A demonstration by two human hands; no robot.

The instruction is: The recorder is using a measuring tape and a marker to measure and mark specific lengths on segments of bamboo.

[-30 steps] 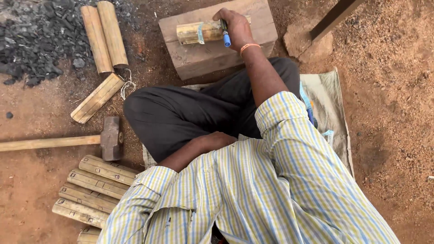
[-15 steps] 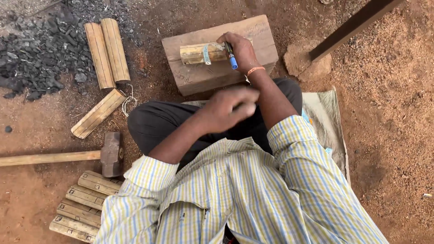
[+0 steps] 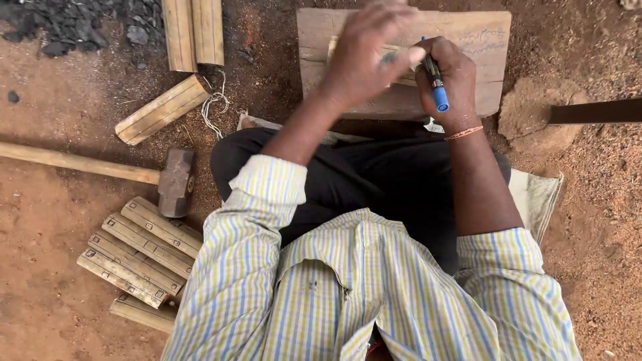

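The pale, split bamboo piece (image 3: 401, 63) lies on the wooden block (image 3: 481, 40). The right hand (image 3: 451, 77) grips a blue marker (image 3: 436, 83); the left hand (image 3: 364, 57) hovers above it, fingers loosely spread.

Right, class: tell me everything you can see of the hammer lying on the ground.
The hammer lies flat on the reddish dirt beside the seated person, apart from both hands. It has a long, pale wooden handle running off the picture's edge and a blocky, dull grey-brown metal head that looks worn. The head rests close against the top of a stack of split bamboo pieces; whether they touch cannot be told.
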